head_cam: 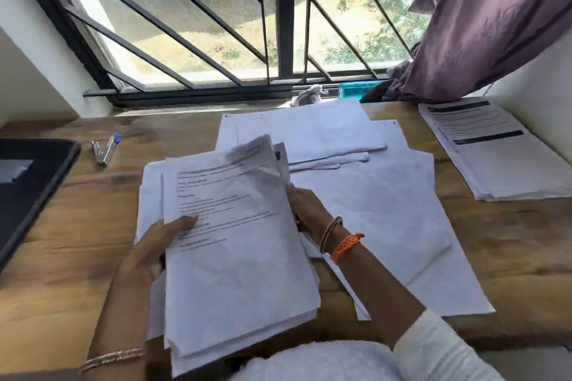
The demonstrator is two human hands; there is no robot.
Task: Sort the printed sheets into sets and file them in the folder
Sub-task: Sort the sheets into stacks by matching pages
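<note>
Now, with your left hand (154, 244) gripping the stack of sheets (235, 257) above the desk (62, 272) and your right hand (305, 209) pinching its right edge, peel one page free and check its heading before laying it on a pile.

Bench (77, 250): wood grain, smooth, slight sheen. Sheets (235, 257): matt white paper, a bit creased. Curtain (495, 18): purple cloth, wrinkled. Window bars (283, 15): dark metal. Stapler (105, 150): shiny metal.

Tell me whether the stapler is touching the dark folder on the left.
Apart. The head view shows bare wooden desk between the stapler and the folder.
</note>
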